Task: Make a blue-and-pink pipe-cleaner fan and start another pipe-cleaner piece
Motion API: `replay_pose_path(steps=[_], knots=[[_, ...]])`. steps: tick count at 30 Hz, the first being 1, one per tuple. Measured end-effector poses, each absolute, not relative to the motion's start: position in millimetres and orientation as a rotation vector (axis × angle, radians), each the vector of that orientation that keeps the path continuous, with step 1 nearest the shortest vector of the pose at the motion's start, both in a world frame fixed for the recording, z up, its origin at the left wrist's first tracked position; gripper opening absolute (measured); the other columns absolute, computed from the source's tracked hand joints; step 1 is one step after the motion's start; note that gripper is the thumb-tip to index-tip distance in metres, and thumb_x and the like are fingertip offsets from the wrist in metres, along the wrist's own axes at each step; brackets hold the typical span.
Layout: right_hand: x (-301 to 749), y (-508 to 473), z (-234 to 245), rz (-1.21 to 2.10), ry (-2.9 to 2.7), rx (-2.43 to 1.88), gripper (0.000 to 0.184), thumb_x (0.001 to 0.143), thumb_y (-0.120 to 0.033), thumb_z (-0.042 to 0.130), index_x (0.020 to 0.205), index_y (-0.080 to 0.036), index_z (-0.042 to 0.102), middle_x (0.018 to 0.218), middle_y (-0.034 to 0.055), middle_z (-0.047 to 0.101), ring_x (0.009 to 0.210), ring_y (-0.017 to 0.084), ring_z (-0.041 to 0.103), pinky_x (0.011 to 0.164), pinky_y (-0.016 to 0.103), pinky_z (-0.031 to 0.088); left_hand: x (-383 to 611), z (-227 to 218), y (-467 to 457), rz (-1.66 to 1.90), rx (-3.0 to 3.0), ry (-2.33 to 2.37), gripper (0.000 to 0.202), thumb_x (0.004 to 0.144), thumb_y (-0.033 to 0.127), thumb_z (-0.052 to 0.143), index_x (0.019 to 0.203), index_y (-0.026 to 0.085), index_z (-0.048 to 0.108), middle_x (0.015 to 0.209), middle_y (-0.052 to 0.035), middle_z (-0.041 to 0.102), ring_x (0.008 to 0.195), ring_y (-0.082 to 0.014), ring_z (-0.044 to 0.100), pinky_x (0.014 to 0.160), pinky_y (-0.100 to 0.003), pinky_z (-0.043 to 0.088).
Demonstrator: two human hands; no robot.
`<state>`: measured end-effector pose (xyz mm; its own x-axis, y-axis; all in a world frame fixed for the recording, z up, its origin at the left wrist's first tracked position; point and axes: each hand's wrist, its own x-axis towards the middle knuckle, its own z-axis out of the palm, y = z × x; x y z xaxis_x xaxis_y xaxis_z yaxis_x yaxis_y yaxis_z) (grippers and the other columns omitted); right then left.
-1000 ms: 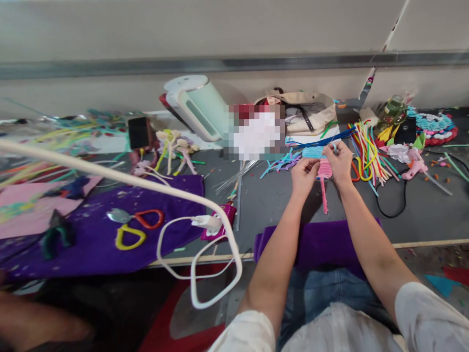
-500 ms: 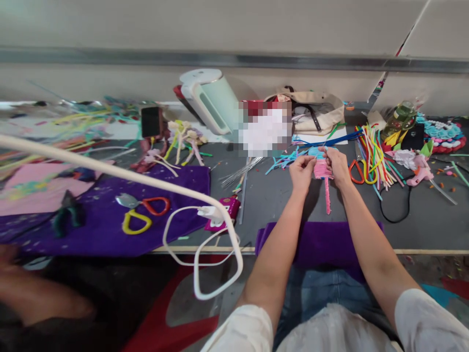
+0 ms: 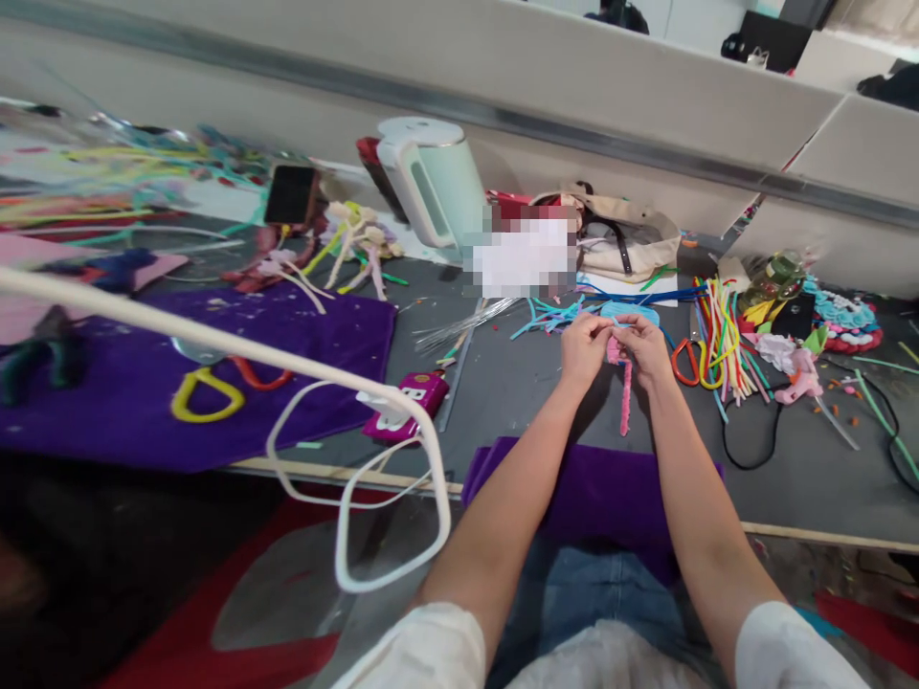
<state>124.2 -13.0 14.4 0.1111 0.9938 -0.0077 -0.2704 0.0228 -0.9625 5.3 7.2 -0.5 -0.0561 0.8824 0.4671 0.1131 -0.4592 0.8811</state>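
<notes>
Between my hands is a pipe-cleaner craft piece, light blue on top and pink below, with a pink pipe-cleaner stem (image 3: pixel 626 402) pointing towards me. My left hand (image 3: pixel 587 346) pinches at the left side of this pipe-cleaner piece (image 3: pixel 630 312). On its right side my right hand (image 3: pixel 641 346) is closed too, its fingertips meeting the left ones at the middle. The fingers cover most of the pink part. Just beyond the left hand lie loose blue and purple pipe cleaners (image 3: pixel 549 316).
Right of my hands are scissors (image 3: pixel 685 364), a bundle of coloured pipe cleaners (image 3: pixel 725 335) and a glue gun (image 3: pixel 800 378). A kettle (image 3: pixel 437 187) stands at the back. Leftward are a white cable (image 3: pixel 345 478), a purple cloth (image 3: pixel 302 325) and yellow-and-red scissors (image 3: pixel 208 397).
The view has tilted and swung to the right. My hands have come closer together over the piece, hiding more of its pink part.
</notes>
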Motion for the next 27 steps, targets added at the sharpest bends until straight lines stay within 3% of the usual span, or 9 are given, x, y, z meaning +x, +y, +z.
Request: replay_pose_path(steps=[8,17,27], knots=[[124.0,-8.8,10.8,1.263,-0.828,-1.097,0.038,0.051,-0.032,0.081,0.077,-0.02,0.057,0.056,-0.0079,0.055,0.047,0.006,0.049,0.041,0.017,0.037,2.6,-2.7,7.8,1.56,1.777,1.101,0.019,0.081,0.016,0.063,0.096,0.023,0.073,0.078,-0.0022,0.064,0.073,-0.018,0.058,0.075,-0.03,0.043],[121.0,-8.0,7.2,1.222,-0.892,-1.09,0.039,0.051,-0.037,0.084,0.076,-0.02,0.058,0.055,-0.0064,0.056,0.048,0.009,0.049,0.041,0.021,0.036,3.7,-2.8,6.4,1.575,1.795,1.139,0.016,0.084,0.016,0.059,0.087,0.023,0.073,0.085,-0.0045,0.064,0.081,-0.02,0.058,0.078,-0.031,0.043],[122.2,-7.4,7.6,0.98,-1.113,-1.21,0.021,0.063,-0.036,0.073,0.074,-0.021,0.062,0.057,-0.0051,0.054,0.051,0.011,0.048,0.048,0.025,0.037,6.9,-3.4,7.7,1.604,1.596,1.18,0.01,0.083,0.028,0.064,0.078,0.021,0.07,0.08,-0.0039,0.063,0.079,-0.0202,0.057,0.078,-0.031,0.043]])
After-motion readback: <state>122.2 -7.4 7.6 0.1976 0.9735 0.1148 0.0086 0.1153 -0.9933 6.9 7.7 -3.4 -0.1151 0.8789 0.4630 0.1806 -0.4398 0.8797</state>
